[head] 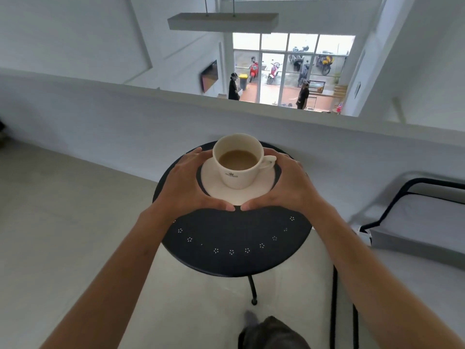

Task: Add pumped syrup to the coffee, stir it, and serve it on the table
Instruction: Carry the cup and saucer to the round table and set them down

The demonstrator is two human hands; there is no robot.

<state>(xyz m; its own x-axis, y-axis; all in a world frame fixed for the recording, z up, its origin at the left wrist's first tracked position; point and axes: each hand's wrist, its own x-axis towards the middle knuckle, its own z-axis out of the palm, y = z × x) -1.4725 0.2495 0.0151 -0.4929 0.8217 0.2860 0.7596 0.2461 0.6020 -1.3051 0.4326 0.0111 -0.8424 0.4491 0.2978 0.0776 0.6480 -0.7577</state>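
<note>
A white cup (238, 173) of milky coffee stands upright on a white saucer (239, 195), its handle pointing right. The saucer is over the far half of a round black table (236, 248). My left hand (187, 186) grips the saucer's left edge and my right hand (292, 185) grips its right edge, thumbs almost meeting at the near rim. I cannot tell if the saucer rests on the table or hovers just above it.
A low white wall (125, 122) runs just behind the table, with a drop to a lower floor where two people stand. A black-framed chair with a white cushion (415, 222) sits to the right. The table's thin black leg (252, 288) stands near my foot.
</note>
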